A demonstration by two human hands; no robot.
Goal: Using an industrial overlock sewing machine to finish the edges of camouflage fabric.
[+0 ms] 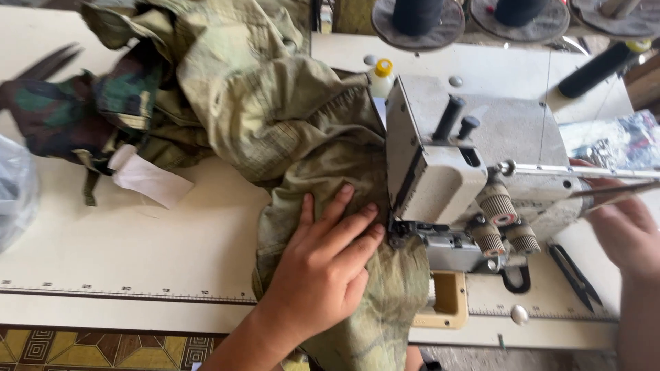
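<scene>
Right hand (629, 230) blurred — cut by edge; needle hidden behind sewing machine (467, 165).

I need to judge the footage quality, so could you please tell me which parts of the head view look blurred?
Head view: the right hand at the frame edge is motion-blurred; the left hand on the camouflage fabric is sharp, as is the sewing machine; lighting even.

Thread cones (417, 14): dark, on round stands at far edge
Oil bottle (380, 77): small, yellow cap, behind machine
Snips (576, 275): black, lying right of machine
Shears (47, 63): dark, far left
Floor (103, 349): patterned tiles
</scene>
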